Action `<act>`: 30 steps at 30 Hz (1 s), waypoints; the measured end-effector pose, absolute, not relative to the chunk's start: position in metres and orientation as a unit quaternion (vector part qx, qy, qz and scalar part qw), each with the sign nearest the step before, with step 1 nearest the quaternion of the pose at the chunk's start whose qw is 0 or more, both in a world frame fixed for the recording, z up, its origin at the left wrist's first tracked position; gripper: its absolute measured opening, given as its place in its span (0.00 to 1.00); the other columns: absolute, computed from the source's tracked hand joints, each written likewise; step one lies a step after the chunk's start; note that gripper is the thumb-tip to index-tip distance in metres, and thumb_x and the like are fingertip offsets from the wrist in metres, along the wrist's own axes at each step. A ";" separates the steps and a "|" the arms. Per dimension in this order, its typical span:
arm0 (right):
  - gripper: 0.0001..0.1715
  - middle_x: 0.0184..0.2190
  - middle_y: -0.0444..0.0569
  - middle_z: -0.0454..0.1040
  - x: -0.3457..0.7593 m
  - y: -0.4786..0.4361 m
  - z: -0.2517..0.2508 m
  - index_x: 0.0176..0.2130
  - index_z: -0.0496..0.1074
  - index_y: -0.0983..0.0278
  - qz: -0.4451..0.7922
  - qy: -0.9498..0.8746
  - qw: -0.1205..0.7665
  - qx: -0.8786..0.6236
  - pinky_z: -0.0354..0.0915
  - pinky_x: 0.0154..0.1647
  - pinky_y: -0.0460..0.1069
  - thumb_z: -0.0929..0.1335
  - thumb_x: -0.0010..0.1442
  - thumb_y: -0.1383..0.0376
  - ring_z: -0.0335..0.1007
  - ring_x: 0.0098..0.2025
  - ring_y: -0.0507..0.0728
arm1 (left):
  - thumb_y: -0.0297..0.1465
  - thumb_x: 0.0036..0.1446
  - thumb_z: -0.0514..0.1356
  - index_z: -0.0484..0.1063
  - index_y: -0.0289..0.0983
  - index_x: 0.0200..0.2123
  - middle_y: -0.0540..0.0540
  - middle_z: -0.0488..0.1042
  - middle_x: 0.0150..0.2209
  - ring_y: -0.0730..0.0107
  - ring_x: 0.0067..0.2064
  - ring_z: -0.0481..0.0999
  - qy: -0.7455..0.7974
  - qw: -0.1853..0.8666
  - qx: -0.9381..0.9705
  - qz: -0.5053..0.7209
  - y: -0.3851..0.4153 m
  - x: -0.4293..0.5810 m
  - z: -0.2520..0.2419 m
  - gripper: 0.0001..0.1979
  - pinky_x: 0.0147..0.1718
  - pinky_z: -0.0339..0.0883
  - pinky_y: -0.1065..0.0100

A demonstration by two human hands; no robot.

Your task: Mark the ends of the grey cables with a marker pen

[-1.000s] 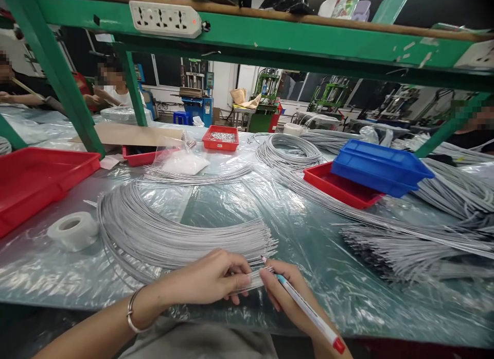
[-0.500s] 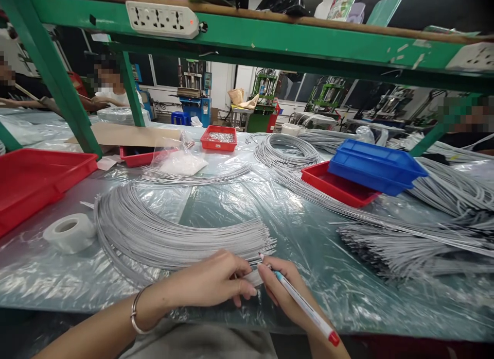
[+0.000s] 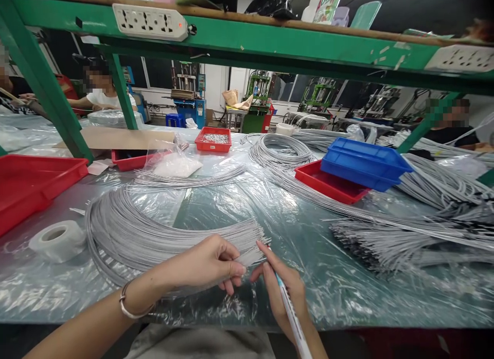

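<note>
Wires, pale grey and bunched in a broad curve, fill the head view just beyond the left grip, their ends fanning out toward the right grip. The left grip appears to pinch a flat fan of them between thumb and fingers, the lower fingers curling loosely beneath. The right grip holds a white pen between thumb and index finger, its barrel slanting back toward the body; the tip is lost among the fingers. The right index finger points at the wire ends, though whether it touches them I cannot tell.

The step in hand looks like sorting or evening the ends, with the pen kept ready. Whatever the pen's use, the next move would call for the left grip to hold the fan flat and steady, and for the right grip to bring the pen tip clear of its own fingers.

A roll of clear tape lies left of the left grip on the plastic-covered table. Well right of the right grip, a dark-ended bunch of similar strands rests apart; beyond it, a blue tray sits tilted over a red tray.
</note>
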State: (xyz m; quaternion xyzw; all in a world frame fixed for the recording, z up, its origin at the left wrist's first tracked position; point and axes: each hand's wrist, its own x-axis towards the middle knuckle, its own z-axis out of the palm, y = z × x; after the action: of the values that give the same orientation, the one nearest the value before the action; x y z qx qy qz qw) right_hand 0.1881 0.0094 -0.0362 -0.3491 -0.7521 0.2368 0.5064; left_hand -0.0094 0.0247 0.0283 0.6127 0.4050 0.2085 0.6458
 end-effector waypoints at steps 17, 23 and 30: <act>0.26 0.28 0.47 0.77 0.180 0.003 -0.028 0.60 0.68 0.61 0.212 -0.764 0.524 -0.312 0.69 0.36 0.47 0.59 0.66 0.73 0.72 0.29 0.53 | 0.47 0.54 0.64 0.74 0.31 0.27 0.47 0.74 0.25 0.73 0.25 0.74 0.359 0.662 0.619 0.223 0.027 -0.003 0.030 0.22 0.26 0.68 0.73; 0.20 0.26 0.45 0.76 0.190 0.007 -0.024 0.56 0.68 0.64 0.300 -0.753 0.478 -0.338 0.66 0.31 0.46 0.62 0.65 0.66 0.70 0.26 0.53 | 0.45 0.55 0.64 0.75 0.31 0.28 0.46 0.75 0.28 0.74 0.26 0.74 0.359 0.671 0.606 0.232 0.026 -0.004 0.027 0.20 0.26 0.66 0.73; 0.25 0.17 0.40 0.55 0.190 0.016 -0.007 0.21 0.57 0.63 0.391 -0.766 0.348 -0.372 0.49 0.23 0.45 0.60 0.65 0.55 0.52 0.21 0.49 | 0.36 0.58 0.59 0.74 0.32 0.29 0.49 0.73 0.26 0.74 0.27 0.74 0.371 0.646 0.644 0.175 0.019 0.002 0.029 0.12 0.28 0.67 0.73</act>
State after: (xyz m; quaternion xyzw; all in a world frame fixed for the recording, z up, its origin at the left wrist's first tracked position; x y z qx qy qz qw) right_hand 0.1897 0.0160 -0.0071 -0.3721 -0.7664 0.3911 0.3482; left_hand 0.0023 0.0186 0.0285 0.6440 0.3709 0.1749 0.6459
